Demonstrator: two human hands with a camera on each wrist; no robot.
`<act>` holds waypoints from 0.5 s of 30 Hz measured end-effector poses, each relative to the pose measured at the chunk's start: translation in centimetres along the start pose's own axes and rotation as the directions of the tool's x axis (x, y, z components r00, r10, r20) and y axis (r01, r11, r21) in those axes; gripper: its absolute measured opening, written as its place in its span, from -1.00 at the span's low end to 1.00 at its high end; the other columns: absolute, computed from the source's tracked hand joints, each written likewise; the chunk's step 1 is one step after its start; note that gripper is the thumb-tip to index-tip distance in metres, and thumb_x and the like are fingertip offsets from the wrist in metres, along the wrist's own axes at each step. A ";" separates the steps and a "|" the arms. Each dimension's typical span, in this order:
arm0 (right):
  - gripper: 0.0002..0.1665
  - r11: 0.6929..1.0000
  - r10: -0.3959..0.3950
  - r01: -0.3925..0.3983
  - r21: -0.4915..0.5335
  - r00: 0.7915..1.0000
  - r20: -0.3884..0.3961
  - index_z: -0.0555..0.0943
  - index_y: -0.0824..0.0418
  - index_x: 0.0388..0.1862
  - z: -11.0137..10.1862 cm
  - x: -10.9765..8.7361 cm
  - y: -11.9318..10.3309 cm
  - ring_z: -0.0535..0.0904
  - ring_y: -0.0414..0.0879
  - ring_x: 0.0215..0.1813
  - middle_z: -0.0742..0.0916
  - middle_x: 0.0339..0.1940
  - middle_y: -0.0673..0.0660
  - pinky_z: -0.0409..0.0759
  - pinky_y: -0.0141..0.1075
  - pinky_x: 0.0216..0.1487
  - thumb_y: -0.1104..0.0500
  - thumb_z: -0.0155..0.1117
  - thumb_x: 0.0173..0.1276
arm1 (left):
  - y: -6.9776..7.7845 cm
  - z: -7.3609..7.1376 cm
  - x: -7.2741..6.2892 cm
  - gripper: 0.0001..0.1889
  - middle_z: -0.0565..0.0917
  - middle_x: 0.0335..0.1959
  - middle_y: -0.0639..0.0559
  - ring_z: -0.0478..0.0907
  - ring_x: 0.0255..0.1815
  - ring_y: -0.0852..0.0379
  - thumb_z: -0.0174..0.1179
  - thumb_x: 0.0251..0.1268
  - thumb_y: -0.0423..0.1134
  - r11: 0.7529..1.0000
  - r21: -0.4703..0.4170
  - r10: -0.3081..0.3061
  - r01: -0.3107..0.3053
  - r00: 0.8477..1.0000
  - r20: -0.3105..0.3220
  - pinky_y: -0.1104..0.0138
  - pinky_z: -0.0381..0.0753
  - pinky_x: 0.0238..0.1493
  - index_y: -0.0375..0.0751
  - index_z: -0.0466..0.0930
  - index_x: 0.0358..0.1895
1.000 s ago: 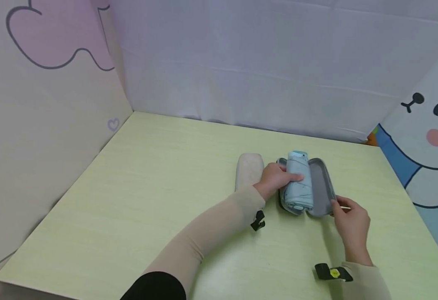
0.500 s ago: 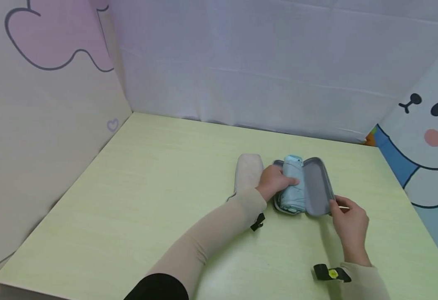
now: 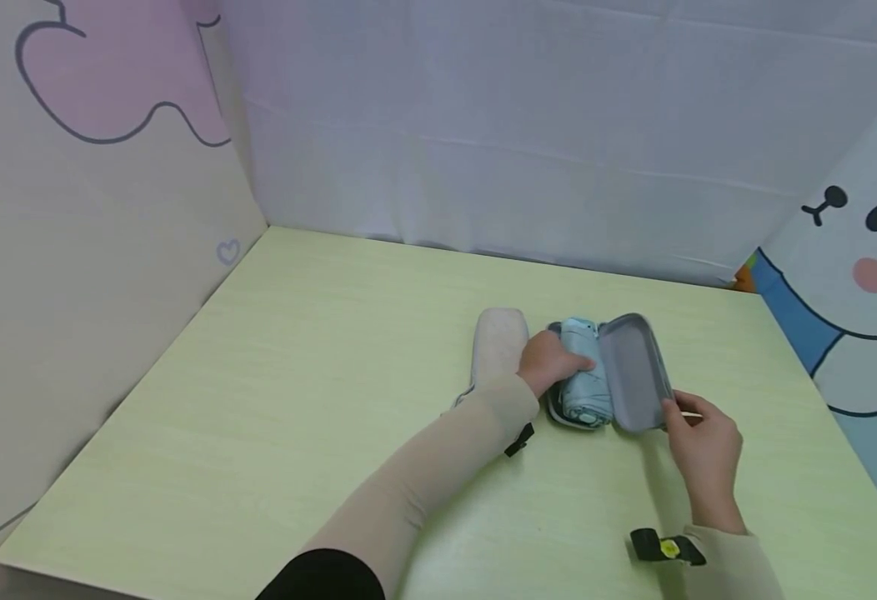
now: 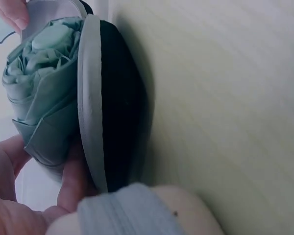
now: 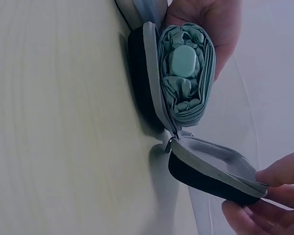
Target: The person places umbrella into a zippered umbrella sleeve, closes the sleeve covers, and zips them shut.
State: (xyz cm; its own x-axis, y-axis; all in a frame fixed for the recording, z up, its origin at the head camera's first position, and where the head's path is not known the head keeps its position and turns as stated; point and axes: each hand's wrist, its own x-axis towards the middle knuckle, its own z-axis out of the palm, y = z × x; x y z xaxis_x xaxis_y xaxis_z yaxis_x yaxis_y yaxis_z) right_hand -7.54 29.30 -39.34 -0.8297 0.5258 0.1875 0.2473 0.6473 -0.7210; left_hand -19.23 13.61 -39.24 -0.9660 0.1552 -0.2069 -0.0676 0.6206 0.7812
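A folded compact umbrella [image 3: 587,393] in light blue lies in one half of an opened zip case [image 3: 638,379], grey inside and dark outside. My left hand [image 3: 548,362] grips the umbrella, its thumb across the top. In the right wrist view the pleated fabric and end knob of the umbrella [image 5: 185,83] stand above the rim. The tilted lid [image 5: 210,164] is pinched at its edge by my right hand [image 3: 707,450]. Seen from the left wrist, fingers go between the umbrella [image 4: 46,98] and the case rim [image 4: 90,103].
A beige oblong case [image 3: 500,340] lies just left of the opened one, partly behind my left forearm. The pale table [image 3: 296,375] meets a white wall sheet [image 3: 483,167] at the back and printed panels at both sides.
My left hand has lowered the umbrella, which also shifted slightly left, further into the case half. My right hand keeps its pinch on the lid, nearly still.
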 end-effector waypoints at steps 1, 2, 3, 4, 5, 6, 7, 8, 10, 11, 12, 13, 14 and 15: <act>-0.66 1.000 0.001 -0.001 0.000 1.000 0.002 0.62 0.40 -0.05 0.0 0.0 0.0 0.32 -0.57 -0.56 0.68 -0.15 0.34 0.37 -0.57 -0.58 0.17 0.15 0.33 | 0.0 0.0 0.0 -0.41 0.63 -0.15 0.00 0.52 -0.20 0.18 0.44 -0.09 0.03 1.000 0.005 -0.002 0.002 1.000 0.002 0.40 0.50 -0.18 -0.29 0.56 -0.04; -0.66 1.000 0.003 -0.003 -0.001 1.000 0.001 0.62 0.40 -0.05 -0.1 -0.1 0.0 0.32 -0.56 -0.55 0.68 -0.15 0.34 0.37 -0.57 -0.58 0.17 0.16 0.34 | 0.0 0.0 0.1 -0.41 0.62 -0.14 0.01 0.52 -0.18 0.18 0.43 -0.09 0.03 1.000 0.011 -0.005 0.005 1.000 0.005 0.40 0.50 -0.16 -0.28 0.56 -0.02; -0.65 1.000 0.003 -0.003 0.001 1.000 0.002 0.62 0.41 -0.05 -0.1 -0.1 -0.1 0.32 -0.56 -0.55 0.68 -0.15 0.35 0.37 -0.56 -0.58 0.17 0.16 0.34 | -0.1 0.0 0.1 -0.40 0.62 -0.12 0.01 0.52 -0.17 0.18 0.43 -0.09 0.03 1.000 0.016 -0.006 0.006 1.000 0.007 0.40 0.49 -0.15 -0.28 0.55 -0.01; -0.65 1.000 0.003 -0.003 0.002 1.000 0.002 0.62 0.41 -0.05 -0.1 -0.1 -0.1 0.32 -0.55 -0.55 0.68 -0.15 0.35 0.37 -0.56 -0.58 0.17 0.15 0.34 | 0.0 0.0 0.1 -0.40 0.62 -0.12 0.02 0.52 -0.16 0.19 0.43 -0.09 0.03 1.000 0.018 -0.008 0.008 1.000 0.009 0.41 0.49 -0.14 -0.27 0.55 0.00; -0.65 1.000 0.003 -0.003 0.004 1.000 0.001 0.62 0.41 -0.05 -0.2 -0.1 -0.1 0.32 -0.55 -0.54 0.68 -0.15 0.35 0.37 -0.56 -0.58 0.17 0.16 0.34 | 0.0 0.0 0.1 -0.40 0.62 -0.12 0.02 0.52 -0.16 0.19 0.43 -0.09 0.03 1.000 0.020 -0.009 0.009 1.000 0.012 0.41 0.49 -0.13 -0.27 0.55 0.00; -0.65 1.000 0.000 0.000 0.006 1.000 -0.001 0.62 0.40 -0.05 -0.2 -0.2 -0.2 0.32 -0.55 -0.54 0.68 -0.15 0.34 0.37 -0.57 -0.58 0.17 0.16 0.33 | 0.0 -0.1 0.2 -0.41 0.62 -0.12 0.03 0.52 -0.17 0.19 0.43 -0.08 0.03 1.000 0.025 -0.008 0.008 1.000 0.015 0.41 0.49 -0.13 -0.26 0.55 0.00; -0.65 1.000 -0.001 0.001 0.009 1.000 -0.001 0.62 0.41 -0.05 -0.2 -0.2 -0.2 0.32 -0.55 -0.54 0.68 -0.14 0.35 0.37 -0.57 -0.58 0.16 0.16 0.34 | 0.1 -0.1 0.2 -0.41 0.62 -0.13 0.03 0.51 -0.17 0.20 0.43 -0.08 0.03 1.000 0.029 -0.009 0.008 1.000 0.017 0.41 0.49 -0.13 -0.26 0.55 0.00; -0.65 1.000 -0.005 0.005 0.010 1.000 -0.002 0.62 0.41 -0.05 -0.2 -0.2 -0.2 0.32 -0.56 -0.54 0.68 -0.14 0.35 0.37 -0.57 -0.58 0.16 0.16 0.34 | 0.2 -0.1 0.2 -0.42 0.62 -0.14 0.04 0.51 -0.19 0.20 0.43 -0.08 0.03 0.999 0.037 -0.006 0.005 1.000 0.018 0.42 0.49 -0.14 -0.26 0.55 -0.01; -0.65 1.000 -0.010 0.010 0.011 1.000 -0.005 0.62 0.40 -0.05 -0.3 -0.2 -0.2 0.32 -0.56 -0.54 0.68 -0.15 0.35 0.37 -0.57 -0.59 0.16 0.16 0.34 | 0.3 -0.2 0.1 -0.44 0.63 -0.18 0.03 0.51 -0.23 0.21 0.43 -0.08 0.02 0.998 0.059 0.001 -0.002 1.000 0.021 0.42 0.49 -0.16 -0.26 0.57 -0.05; -0.65 1.000 -0.013 0.013 0.010 1.000 -0.005 0.62 0.40 -0.05 -0.3 -0.2 -0.2 0.32 -0.57 -0.55 0.68 -0.16 0.35 0.37 -0.57 -0.59 0.16 0.16 0.34 | 0.4 -0.2 0.1 -0.46 0.63 -0.21 0.03 0.51 -0.26 0.21 0.43 -0.07 0.02 0.997 0.074 0.007 -0.009 1.000 0.023 0.42 0.49 -0.19 -0.27 0.58 -0.08; -0.65 1.000 -0.016 0.016 0.007 1.000 -0.006 0.62 0.41 -0.05 -0.3 -0.2 -0.2 0.31 -0.57 -0.55 0.68 -0.16 0.35 0.37 -0.57 -0.59 0.16 0.16 0.34 | 0.5 -0.3 0.0 -0.49 0.63 -0.24 0.03 0.51 -0.30 0.22 0.43 -0.07 0.03 0.995 0.094 0.015 -0.017 1.000 0.023 0.43 0.49 -0.21 -0.27 0.59 -0.11; -0.65 1.000 -0.019 0.019 0.004 1.000 -0.007 0.62 0.41 -0.06 -0.3 -0.2 -0.1 0.31 -0.58 -0.55 0.68 -0.16 0.35 0.36 -0.56 -0.59 0.16 0.16 0.34 | 0.6 -0.3 -0.1 -0.52 0.63 -0.29 0.03 0.50 -0.33 0.22 0.42 -0.06 0.03 0.994 0.110 0.021 -0.024 0.999 0.025 0.43 0.49 -0.25 -0.27 0.61 -0.17; -0.66 1.000 -0.021 0.021 0.003 1.000 -0.011 0.62 0.40 -0.06 -0.3 -0.2 -0.1 0.31 -0.59 -0.56 0.68 -0.17 0.35 0.36 -0.57 -0.59 0.16 0.16 0.34 | 0.6 -0.3 -0.1 -0.56 0.63 -0.34 0.04 0.49 -0.37 0.22 0.42 -0.05 0.03 0.991 0.131 0.031 -0.034 0.999 0.030 0.44 0.49 -0.28 -0.27 0.62 -0.22; -0.66 1.000 -0.023 0.023 0.001 1.000 -0.015 0.63 0.40 -0.07 -0.2 -0.2 -0.1 0.30 -0.59 -0.56 0.68 -0.18 0.35 0.36 -0.57 -0.59 0.16 0.16 0.33 | 0.7 -0.3 -0.2 -0.59 0.62 -0.38 0.04 0.48 -0.40 0.23 0.41 -0.03 0.03 0.988 0.149 0.038 -0.043 0.999 0.035 0.44 0.48 -0.31 -0.26 0.62 -0.28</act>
State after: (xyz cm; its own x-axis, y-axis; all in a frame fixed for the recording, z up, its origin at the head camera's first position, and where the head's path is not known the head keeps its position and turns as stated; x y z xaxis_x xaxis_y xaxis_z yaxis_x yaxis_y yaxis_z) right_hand -7.27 29.25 -39.14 -0.8276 0.5190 0.2139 0.2275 0.6585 -0.7174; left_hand -19.18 13.79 -38.53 -0.9586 0.2053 -0.1974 0.0118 0.7212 0.6926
